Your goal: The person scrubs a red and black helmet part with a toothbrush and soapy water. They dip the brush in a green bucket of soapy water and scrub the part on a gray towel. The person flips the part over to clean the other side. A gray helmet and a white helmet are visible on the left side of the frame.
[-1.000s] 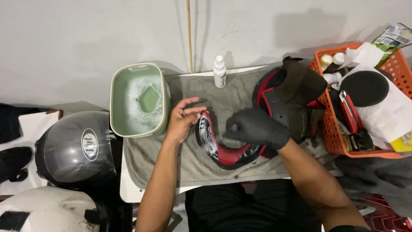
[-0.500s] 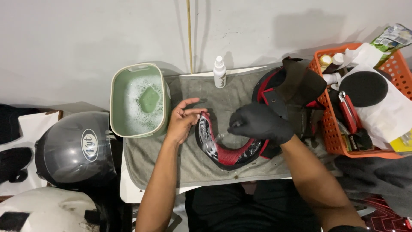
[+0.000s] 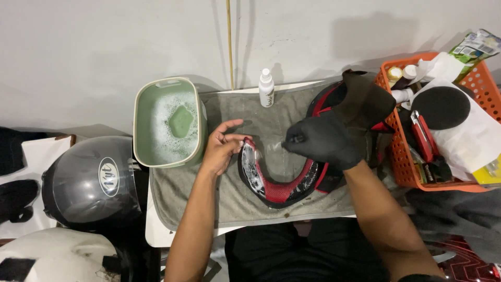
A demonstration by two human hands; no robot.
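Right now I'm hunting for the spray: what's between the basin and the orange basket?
In the head view, the spray bottle stands on the grey towel between basin and basket.

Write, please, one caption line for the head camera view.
Bare left hand steadies a soapy red helmet pad on a grey towel while the black-gloved right hand works above it.

Grey towel (image 3: 235,201): matt, napped cloth. On it, curved helmet pad (image 3: 276,188): red mesh fabric with black trim, flecked with foam. Right hand (image 3: 326,141): matt black glove. Left of the towel, basin (image 3: 167,122): smooth green plastic holding suds; dark helmet (image 3: 88,183): glossy shell. Right of the towel, basket (image 3: 417,177): orange perforated plastic
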